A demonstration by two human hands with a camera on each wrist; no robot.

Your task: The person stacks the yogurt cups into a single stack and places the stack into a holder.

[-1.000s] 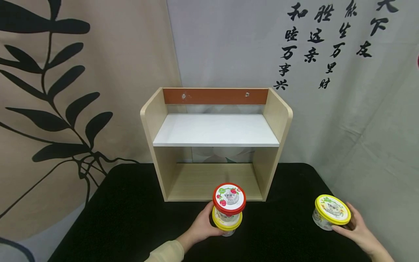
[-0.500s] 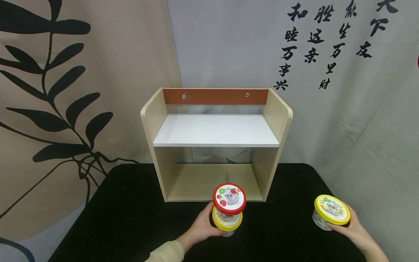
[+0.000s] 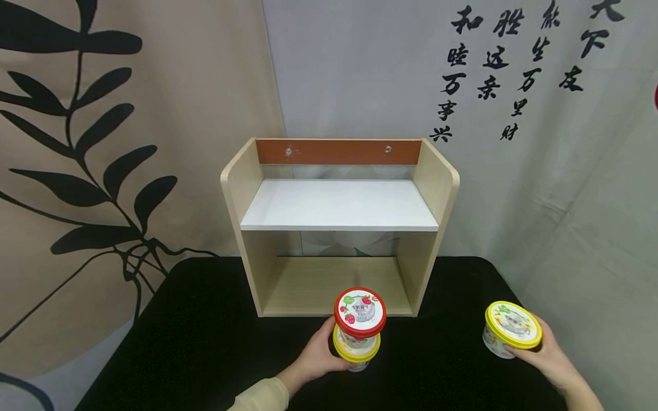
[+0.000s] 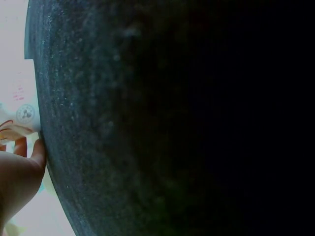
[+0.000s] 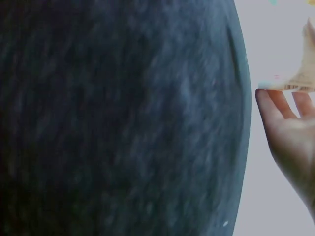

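We see red round the upper lid, strawberries and green leaves on its white centre, and yellow round the lower lid and right-hand lid. We find pale wood, white and reddish brown on the shelf, black on the table, dark leaves on the beige curtain.

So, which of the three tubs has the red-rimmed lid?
The upper tub of the stacked pair; the lower tub and the lone tub off to the right both have yellow rims instead.
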